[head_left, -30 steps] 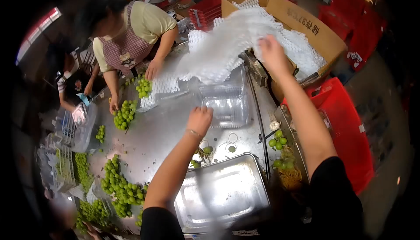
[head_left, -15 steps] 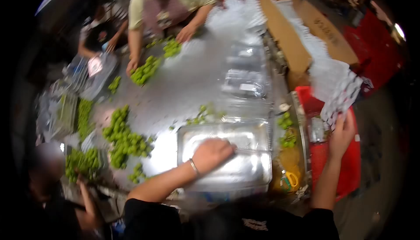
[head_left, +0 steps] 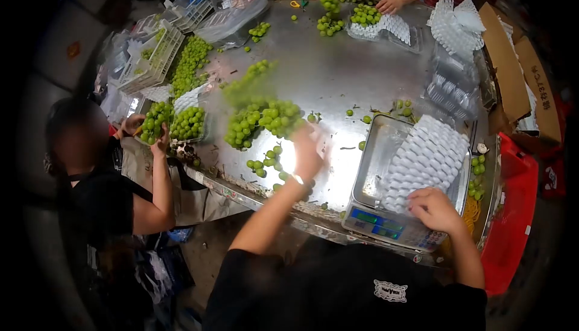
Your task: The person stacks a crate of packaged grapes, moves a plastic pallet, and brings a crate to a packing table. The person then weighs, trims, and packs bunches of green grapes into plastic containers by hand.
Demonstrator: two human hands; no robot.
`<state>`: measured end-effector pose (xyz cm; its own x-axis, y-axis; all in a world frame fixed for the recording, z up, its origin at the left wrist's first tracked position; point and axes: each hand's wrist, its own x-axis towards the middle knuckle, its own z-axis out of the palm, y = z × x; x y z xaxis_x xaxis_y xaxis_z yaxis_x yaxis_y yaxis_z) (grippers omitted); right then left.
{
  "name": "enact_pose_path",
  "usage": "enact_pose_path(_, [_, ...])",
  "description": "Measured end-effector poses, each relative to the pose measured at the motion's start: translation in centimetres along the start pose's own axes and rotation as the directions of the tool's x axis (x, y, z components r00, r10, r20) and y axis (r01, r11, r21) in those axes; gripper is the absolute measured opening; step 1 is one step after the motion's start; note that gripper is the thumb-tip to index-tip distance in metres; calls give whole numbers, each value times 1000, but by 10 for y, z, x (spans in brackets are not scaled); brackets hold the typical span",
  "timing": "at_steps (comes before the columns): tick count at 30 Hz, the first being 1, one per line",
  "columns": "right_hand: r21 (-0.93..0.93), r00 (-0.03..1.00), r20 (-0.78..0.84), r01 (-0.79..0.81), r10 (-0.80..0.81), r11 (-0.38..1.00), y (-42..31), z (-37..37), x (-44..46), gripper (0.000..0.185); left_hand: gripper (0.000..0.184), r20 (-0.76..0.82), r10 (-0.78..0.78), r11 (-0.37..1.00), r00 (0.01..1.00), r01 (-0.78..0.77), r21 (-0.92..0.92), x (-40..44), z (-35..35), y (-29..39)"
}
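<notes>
My left hand, blurred by motion, is at the right end of a pile of green grapes on the metal table. Its fingers are too smeared to show whether they grip any. A white foam net sheet lies slanted across the metal tray of a digital weighing scale. At the sheet's lower right edge, my right hand has its fingers bent and closed on the foam. Loose grapes are scattered just left of my left wrist.
To the left, a co-worker holds a grape bunch near a filled box. Another person's hand is at grapes across the table. Clear plastic boxes, a cardboard carton and a red crate line the right side.
My right hand has brought the foam sheet from above the red crate onto the scale tray. My left hand has left the tray for the grapes, and the view has shifted.
</notes>
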<state>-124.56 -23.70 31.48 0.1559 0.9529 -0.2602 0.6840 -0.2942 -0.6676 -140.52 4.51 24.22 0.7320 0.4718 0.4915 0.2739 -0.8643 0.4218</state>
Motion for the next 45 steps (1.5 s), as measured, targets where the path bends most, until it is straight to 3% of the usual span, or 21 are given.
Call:
enact_pose_path(2, [22,996,-92,-11,13,1000,-21,-2,4,20,23,-60,-248,914,967,254,316,36,-7,-66])
enact_pose_path(4, [28,950,-311,45,-34,999,-31,3,5,20,21,68,-196,787,978,115,606,50,-2,-123])
enact_pose_path(6, [7,943,-332,4,-2,1000,-41,8,4,21,20,282,-263,672,923,-34,740,63,-11,-131])
enact_pose_path(7, [-13,940,-342,-19,13,1000,-44,10,3,22,18,325,-171,609,930,-159,777,63,-13,-133])
enact_pose_path(10, [46,943,-327,-50,63,998,-51,10,0,23,15,497,-103,666,862,-312,678,54,-30,-138])
enact_pose_path(14, [204,918,-373,-58,133,977,-55,7,0,25,8,420,79,856,904,-277,436,47,-80,-95])
enact_pose_path(16, [597,899,-416,154,139,788,-50,7,10,36,12,380,111,952,918,-208,225,54,-114,-45])
enact_pose_path(19, [743,835,-542,427,90,515,-51,17,52,63,12,400,156,950,903,-25,-312,68,-138,1])
enact_pose_path(20, [790,852,-519,448,68,418,-53,21,64,71,11,434,145,878,889,87,-472,71,-137,13])
enact_pose_path(23, [886,935,-339,355,104,-298,-68,43,68,76,9,545,86,627,834,380,-680,72,-113,57])
enact_pose_path(24, [884,931,-345,366,122,-292,-65,41,60,76,9,593,41,491,804,501,-713,71,-102,71])
enact_pose_path(26, [695,961,-277,215,20,-687,-60,33,45,74,11,517,4,513,856,442,-736,67,-76,94])
enact_pose_path(28, [738,972,-233,200,34,-644,-44,17,22,72,14,396,54,696,916,250,-673,63,-51,113])
enact_pose_path(31, [902,976,53,44,210,-429,-8,-4,-4,69,14,335,27,778,942,190,-598,42,-8,126])
enact_pose_path(32, [901,975,52,48,217,-431,2,-6,-6,69,13,335,21,812,942,179,-555,35,3,127])
enact_pose_path(35, [982,917,165,-120,364,-143,22,-5,-13,70,10,323,-1,920,946,127,-370,9,21,124])
enact_pose_path(36, [982,915,167,-119,367,-150,24,-5,-18,70,8,294,-12,959,956,95,-269,2,25,123])
enact_pose_path(39, [984,796,0,-107,605,140,23,-9,-36,67,10,272,34,947,962,56,-317,-6,20,123])
enact_pose_path(42, [985,893,-65,-13,445,171,11,-5,-35,63,12,300,133,956,945,-42,-292,-17,19,130])
enact_pose_path(44, [977,848,-76,-40,524,207,15,5,-26,59,14,304,117,967,945,-39,-250,-18,18,139])
enact_pose_path(45, [829,849,-195,-125,492,545,20,9,-24,61,14,301,110,965,947,-28,-262,-21,20,139])
